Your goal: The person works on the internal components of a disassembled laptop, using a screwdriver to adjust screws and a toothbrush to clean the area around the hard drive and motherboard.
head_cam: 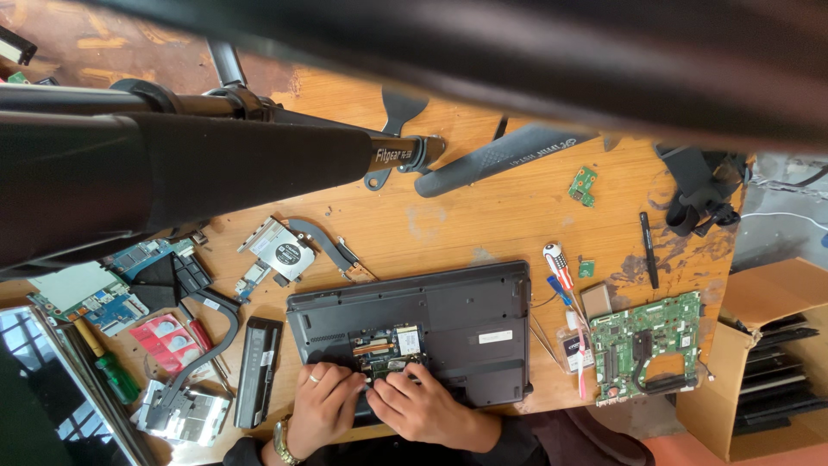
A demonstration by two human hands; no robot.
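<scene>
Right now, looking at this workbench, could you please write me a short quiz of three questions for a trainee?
1. True or false: both hands work at the open hatch of the dark laptop.
2. Which lies right of the laptop? A) green circuit board B) cooling fan C) black battery
3. Fill in: the left hand wears a ring and a ____.

Key
1. True: the left hand and right hand have fingers at the exposed compartment.
2. A: the green circuit board; the cooling fan and black battery lie left.
3. Wristwatch.
</scene>
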